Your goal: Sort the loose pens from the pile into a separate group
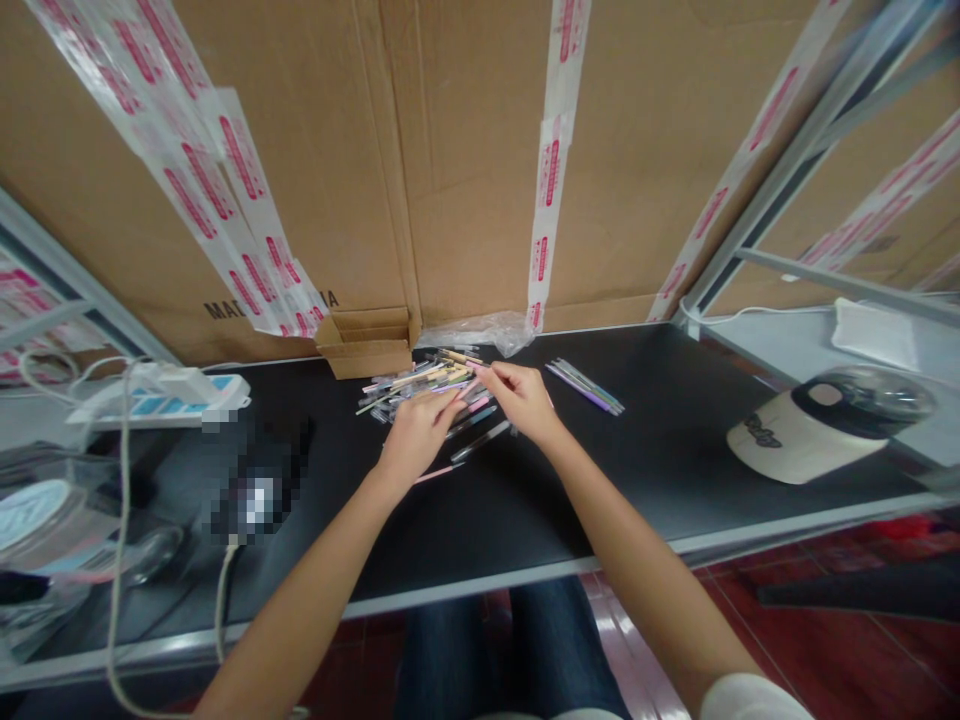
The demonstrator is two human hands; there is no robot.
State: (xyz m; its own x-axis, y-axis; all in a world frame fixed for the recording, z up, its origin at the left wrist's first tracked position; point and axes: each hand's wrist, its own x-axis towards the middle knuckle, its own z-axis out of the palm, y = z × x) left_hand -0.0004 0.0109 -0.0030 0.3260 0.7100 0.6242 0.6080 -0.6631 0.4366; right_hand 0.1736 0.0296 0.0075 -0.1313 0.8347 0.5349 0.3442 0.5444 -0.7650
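Over a loose pile of pens [397,385] on the black tabletop, my two hands are close together. My left hand [420,430] is closed in a pinch at one end of a slim pink pen [471,386]. The fingers of my right hand [523,402] pinch the same pen near its other end; fingertips partly hide it. Just in front of the hands lie a clear pen [480,441] and a thin pink one [440,473]. To the right, a small group of pens [586,387], some purple, lies side by side.
An open cardboard box [367,345] stands behind the pile, beside crumpled clear plastic [484,330]. At left are a power strip [176,395], a blurred-out device with a cable, and a clear container [37,520]. A white, dark-topped appliance [795,425] sits at right.
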